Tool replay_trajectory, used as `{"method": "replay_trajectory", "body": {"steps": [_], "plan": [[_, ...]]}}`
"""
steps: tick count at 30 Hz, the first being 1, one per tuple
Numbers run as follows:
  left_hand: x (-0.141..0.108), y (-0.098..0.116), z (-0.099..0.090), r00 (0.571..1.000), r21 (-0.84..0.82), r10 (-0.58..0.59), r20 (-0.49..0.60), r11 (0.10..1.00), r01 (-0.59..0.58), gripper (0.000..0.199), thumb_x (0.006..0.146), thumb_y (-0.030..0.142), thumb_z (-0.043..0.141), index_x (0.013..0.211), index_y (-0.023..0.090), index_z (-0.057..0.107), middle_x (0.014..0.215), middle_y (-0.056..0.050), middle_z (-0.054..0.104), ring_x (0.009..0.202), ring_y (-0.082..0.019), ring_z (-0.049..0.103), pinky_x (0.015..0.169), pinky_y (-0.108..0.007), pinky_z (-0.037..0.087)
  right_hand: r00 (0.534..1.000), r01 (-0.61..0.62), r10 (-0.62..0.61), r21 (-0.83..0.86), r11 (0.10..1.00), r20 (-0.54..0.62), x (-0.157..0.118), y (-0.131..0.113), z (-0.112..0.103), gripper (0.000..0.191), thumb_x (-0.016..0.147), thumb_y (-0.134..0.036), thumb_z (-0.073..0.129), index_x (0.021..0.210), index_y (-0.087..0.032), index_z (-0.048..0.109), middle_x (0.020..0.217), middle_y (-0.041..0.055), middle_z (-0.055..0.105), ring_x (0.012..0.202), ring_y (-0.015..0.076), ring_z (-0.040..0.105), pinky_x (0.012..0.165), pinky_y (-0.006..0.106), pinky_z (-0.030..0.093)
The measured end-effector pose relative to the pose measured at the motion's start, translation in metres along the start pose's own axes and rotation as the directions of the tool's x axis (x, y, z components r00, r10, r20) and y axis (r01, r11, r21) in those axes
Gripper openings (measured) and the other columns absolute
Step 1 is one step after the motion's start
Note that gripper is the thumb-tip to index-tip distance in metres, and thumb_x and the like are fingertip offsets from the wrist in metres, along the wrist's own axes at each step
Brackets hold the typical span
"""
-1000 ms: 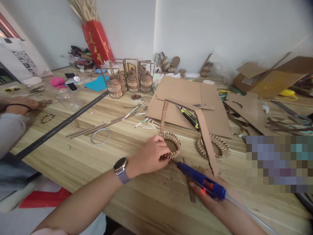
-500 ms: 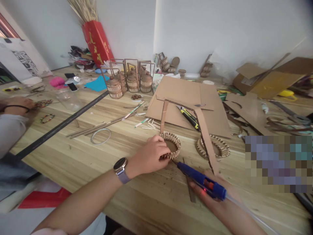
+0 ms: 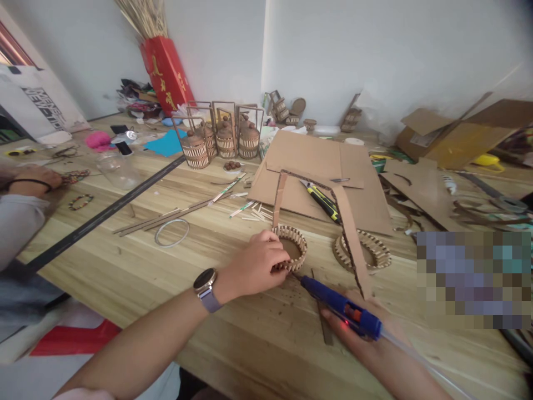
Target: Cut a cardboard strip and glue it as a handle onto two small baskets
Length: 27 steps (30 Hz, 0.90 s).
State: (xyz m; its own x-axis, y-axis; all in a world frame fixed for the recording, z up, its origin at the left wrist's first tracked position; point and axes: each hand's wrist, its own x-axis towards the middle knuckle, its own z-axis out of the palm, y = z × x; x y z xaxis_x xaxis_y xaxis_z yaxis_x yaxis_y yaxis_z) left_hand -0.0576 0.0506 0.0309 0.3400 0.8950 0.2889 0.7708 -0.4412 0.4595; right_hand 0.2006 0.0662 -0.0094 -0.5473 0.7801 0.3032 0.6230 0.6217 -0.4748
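My left hand (image 3: 266, 261), with a watch on its wrist, closes its fingers on the near left wall of a small round basket (image 3: 302, 250) made of short upright sticks on a cardboard base. My right hand (image 3: 366, 325) is wrapped round a blue hot glue gun (image 3: 333, 300) with a red light lit. The gun's nozzle is at the basket's lower near edge, by my left fingertips. A bent cardboard strip (image 3: 352, 233) rises from the basket's far left side, arches over and comes down to my right hand; whether the hand touches it I cannot tell.
A second stick ring (image 3: 375, 250) lies to the right behind the strip. Behind are cardboard sheets (image 3: 308, 150) with a utility knife (image 3: 320, 200), and several finished lidded baskets (image 3: 227, 139). At left are a metal ring (image 3: 171, 232), a long black strip (image 3: 104, 214) and another person's hand (image 3: 39, 176).
The glue gun has shifted very slightly left in my right hand's grip. My left hand and the basket stay where they were.
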Motion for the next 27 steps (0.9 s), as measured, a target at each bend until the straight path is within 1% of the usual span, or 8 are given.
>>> {"method": "replay_trajectory", "body": {"steps": [3,5,9,11,16,19,25,27], "plan": [[0.0,0.0,0.0,1.0,-0.004,-0.006,0.0,1.0,0.006,0.01,0.082,0.014,0.067,0.073,0.017,0.064,0.08,-0.005,0.064,0.104,-0.025,0.052,0.089,-0.036,0.047,1.0,-0.027,0.026,0.025,0.999,0.016,0.0,-0.001,0.001,0.032,0.089,-0.046,0.056,0.066,-0.025,0.053,0.061,0.0005,0.059,0.062,0.02,0.058,0.06,0.033,0.043],[0.0,-0.001,-0.001,1.0,-0.005,-0.006,0.002,1.0,0.006,0.011,0.083,0.014,0.067,0.073,0.017,0.064,0.08,-0.005,0.064,0.104,-0.024,0.052,0.088,-0.036,0.047,1.0,-0.02,0.019,0.048,0.999,0.021,0.0,-0.002,0.0,0.03,0.088,-0.046,0.057,0.067,-0.025,0.053,0.062,0.0009,0.059,0.062,0.0201,0.057,0.059,0.033,0.043],[0.0,-0.001,-0.001,1.0,-0.005,-0.009,0.008,1.0,0.009,0.011,0.084,0.016,0.067,0.073,0.017,0.064,0.08,-0.005,0.064,0.103,-0.024,0.052,0.089,-0.036,0.047,1.0,-0.022,0.024,0.079,0.997,-0.019,0.0,-0.006,-0.001,0.03,0.089,-0.046,0.057,0.067,-0.026,0.052,0.063,0.001,0.058,0.062,0.02,0.057,0.06,0.033,0.043],[0.001,0.0,-0.002,1.0,-0.009,-0.007,0.01,1.0,0.008,0.012,0.084,0.016,0.066,0.072,0.017,0.063,0.08,-0.005,0.063,0.103,-0.024,0.052,0.089,-0.035,0.046,0.999,-0.028,0.031,0.074,0.997,-0.035,0.0,-0.007,-0.001,0.031,0.09,-0.046,0.056,0.067,-0.026,0.052,0.062,0.0006,0.057,0.062,0.0198,0.057,0.061,0.033,0.043],[0.0,0.0,-0.002,1.0,-0.019,0.001,0.003,1.0,-0.001,0.012,0.083,0.014,0.067,0.073,0.017,0.063,0.081,-0.005,0.063,0.102,-0.023,0.052,0.088,-0.033,0.047,0.999,0.027,-0.025,0.05,0.998,-0.031,-0.001,0.001,0.0,0.029,0.089,-0.046,0.058,0.069,-0.025,0.055,0.059,-0.0013,0.057,0.058,0.0186,0.057,0.056,0.031,0.042],[0.0,-0.001,-0.001,1.0,-0.019,0.002,0.0,1.0,-0.002,0.01,0.083,0.014,0.067,0.074,0.017,0.063,0.082,-0.005,0.063,0.102,-0.023,0.052,0.088,-0.033,0.047,1.0,0.011,-0.01,0.041,0.999,-0.029,0.0,0.004,0.0,0.031,0.089,-0.046,0.057,0.066,-0.025,0.055,0.059,-0.0009,0.057,0.058,0.0187,0.057,0.055,0.031,0.043],[0.0,-0.002,0.0,1.0,-0.016,0.012,0.001,1.0,-0.012,0.01,0.083,0.014,0.066,0.074,0.017,0.064,0.081,-0.005,0.064,0.102,-0.024,0.052,0.089,-0.035,0.046,0.999,0.012,-0.01,0.034,0.999,-0.036,0.002,-0.003,-0.003,0.031,0.087,-0.046,0.058,0.062,-0.026,0.054,0.054,-0.0016,0.055,0.055,0.0195,0.056,0.054,0.032,0.043],[0.0,-0.001,0.0,1.0,-0.013,0.013,0.002,1.0,-0.013,0.01,0.084,0.015,0.066,0.074,0.017,0.064,0.081,-0.006,0.064,0.101,-0.023,0.052,0.089,-0.035,0.046,0.999,-0.011,0.012,0.036,0.999,-0.034,0.001,-0.007,-0.004,0.031,0.086,-0.046,0.058,0.063,-0.027,0.054,0.054,-0.0014,0.056,0.056,0.02,0.058,0.055,0.033,0.043]]}}
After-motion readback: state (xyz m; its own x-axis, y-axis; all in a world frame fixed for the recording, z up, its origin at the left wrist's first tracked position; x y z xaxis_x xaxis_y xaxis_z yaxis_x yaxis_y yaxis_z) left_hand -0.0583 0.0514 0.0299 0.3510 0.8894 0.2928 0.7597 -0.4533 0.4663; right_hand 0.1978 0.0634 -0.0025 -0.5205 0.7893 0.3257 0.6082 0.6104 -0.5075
